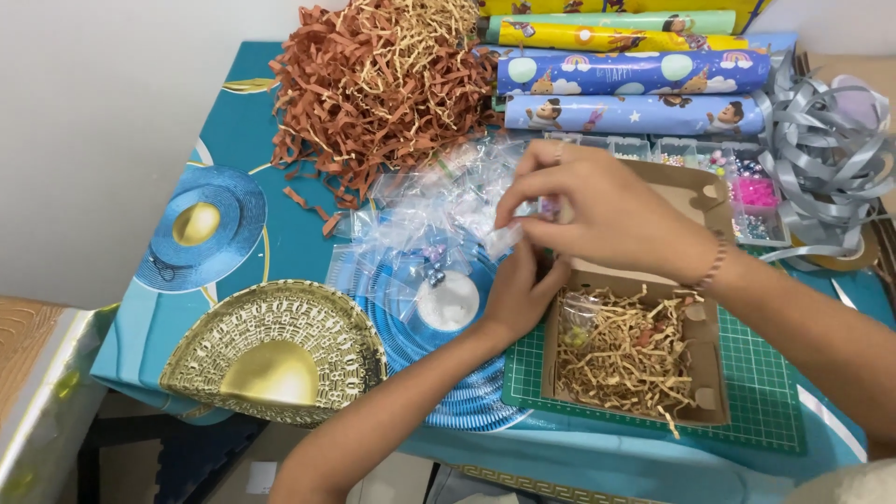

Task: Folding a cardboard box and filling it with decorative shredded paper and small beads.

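Above the open brown box [695,201] of paper shred, I note left hand [520,291] and right hand [597,210] pressed close, fingertips pinching one small clear bag [504,238] between them.

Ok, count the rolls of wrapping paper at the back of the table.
4 show clearly, stacked front to back: a lilac roll, a blue roll, a yellow roll and a pale green roll. Another yellow edge shows behind; more may be hidden.

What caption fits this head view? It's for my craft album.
Two hands, left hand and right hand, pinch a small clear bag beside a shred-filled cardboard box.
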